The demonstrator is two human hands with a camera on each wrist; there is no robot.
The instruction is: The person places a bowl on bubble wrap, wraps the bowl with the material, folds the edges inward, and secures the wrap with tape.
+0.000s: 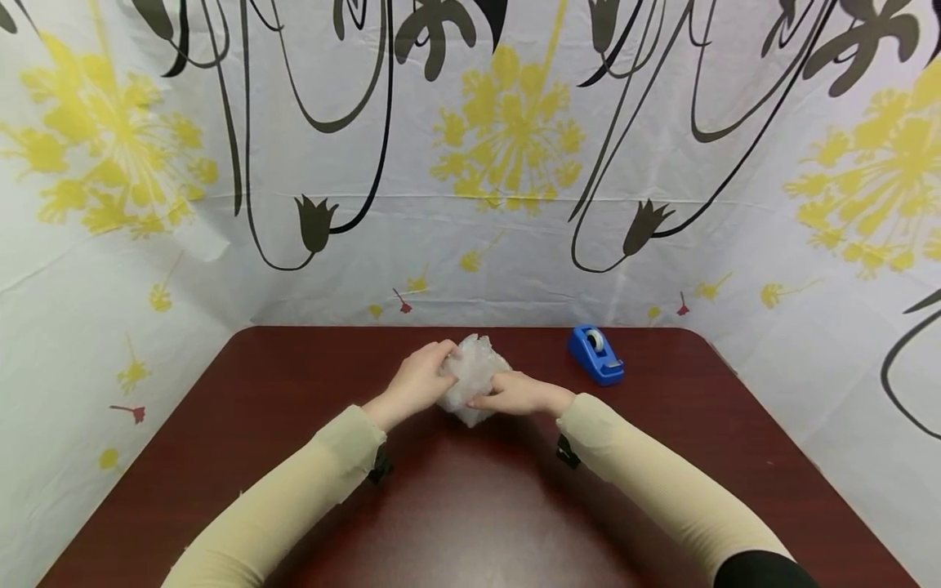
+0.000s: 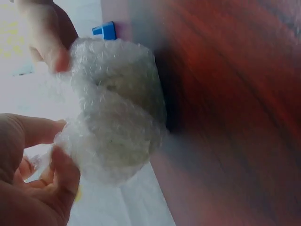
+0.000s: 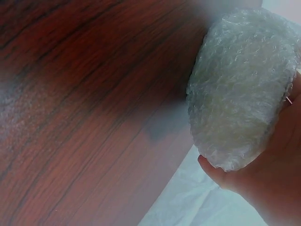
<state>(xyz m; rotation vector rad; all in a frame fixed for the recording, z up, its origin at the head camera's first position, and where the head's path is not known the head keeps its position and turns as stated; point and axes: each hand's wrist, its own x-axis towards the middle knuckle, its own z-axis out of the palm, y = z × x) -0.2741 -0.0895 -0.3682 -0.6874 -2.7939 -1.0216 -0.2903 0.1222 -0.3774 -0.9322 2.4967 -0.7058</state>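
Observation:
A bundle of clear bubble wrap [image 1: 474, 367] lies on the table between both hands, something pale showing dimly through its layers. At its left side my left hand [image 1: 417, 380] pinches the wrap's upper edge between thumb and fingertips, seen closer in the left wrist view, where the bundle [image 2: 115, 136] shows a fold across its middle. My right hand [image 1: 525, 394] grips the bundle's right side. From the right wrist camera, the right hand [image 3: 268, 183] curves round one end of the bundle [image 3: 240, 89], part of its fingers hidden behind it. What is wrapped inside is hidden.
A blue tape dispenser [image 1: 595, 355] with a roll of tape stands right of the bundle, near the table's back edge. The dark red-brown table [image 1: 470, 523] meets a white patterned cloth [image 1: 470, 269] hanging behind it and at both sides.

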